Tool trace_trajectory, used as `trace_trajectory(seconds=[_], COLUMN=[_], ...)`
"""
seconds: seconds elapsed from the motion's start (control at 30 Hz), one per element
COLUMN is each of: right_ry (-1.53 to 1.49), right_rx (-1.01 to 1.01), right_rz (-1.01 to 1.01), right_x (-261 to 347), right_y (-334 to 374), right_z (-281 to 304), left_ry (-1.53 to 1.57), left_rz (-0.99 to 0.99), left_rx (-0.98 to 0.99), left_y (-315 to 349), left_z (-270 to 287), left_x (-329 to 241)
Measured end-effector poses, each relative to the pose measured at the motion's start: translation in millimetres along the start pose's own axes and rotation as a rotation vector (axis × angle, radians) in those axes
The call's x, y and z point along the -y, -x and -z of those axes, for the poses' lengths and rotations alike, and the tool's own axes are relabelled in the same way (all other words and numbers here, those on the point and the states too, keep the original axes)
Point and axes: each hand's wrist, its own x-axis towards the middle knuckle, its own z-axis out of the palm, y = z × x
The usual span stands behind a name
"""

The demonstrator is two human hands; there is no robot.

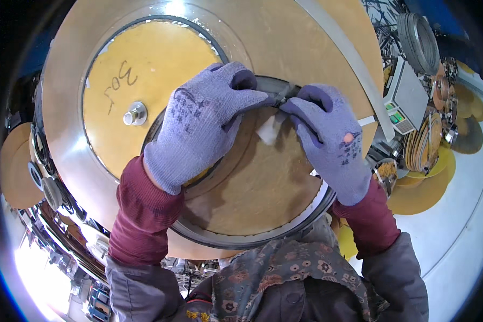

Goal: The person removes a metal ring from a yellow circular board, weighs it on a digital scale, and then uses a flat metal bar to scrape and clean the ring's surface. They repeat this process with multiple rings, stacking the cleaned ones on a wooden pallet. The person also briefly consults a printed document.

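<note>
A dark-edged ring (284, 234) leans toward me over the round work surface, its inside filled by a brownish disc (241, 206). My left hand (201, 121), in a purple knit glove, is closed with thumb and forefinger pinching the ring's far rim. Just beside it, my gloved right hand (330, 134) pinches at the same spot on the rim; its fingertips hide exactly what lies between them. A small whitish, blurred scrap (270, 129) hangs below the fingertips. Behind my left hand lies a yellow disc (155, 59) with a dark rim, handwritten marks and a central bolt (136, 114).
A large round metal-topped table (64, 102) carries these pieces. A pale curved strip (351, 59) crosses its right side. Beyond stand a digital scale (408, 99), coiled rings (418, 43) and stacked brown discs (424, 142). More discs and rings (19, 166) crowd the left.
</note>
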Motion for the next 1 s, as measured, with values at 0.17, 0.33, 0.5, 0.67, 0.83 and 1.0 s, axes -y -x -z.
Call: trace_trajectory(seconds=[0.17,0.33,0.5,0.67,0.83,1.0], right_ry=[-0.077,-0.191,-0.224,-0.178,-0.304,-0.287], right_rx=[0.078,-0.018,0.096,0.233,0.269,0.123], right_rz=[-0.199,-0.263,-0.224,-0.155,-0.509,-0.528], right_x=[3,5,1,0,1,14], right_y=[6,9,0,-6,-29,-36], right_z=[-3,-11,1,18,15,5], left_ry=[-0.011,-0.096,-0.089,0.012,0.090,-0.200], left_rz=[-0.018,-0.035,-0.023,0.102,0.260,0.272], left_rx=[0.054,0.095,0.131,0.050,-0.070,-0.044], left_y=[-4,-7,-10,-13,-15,-5], left_z=[2,0,4,2,-5,-5], left_x=[-2,-5,-8,-10,-5,-44])
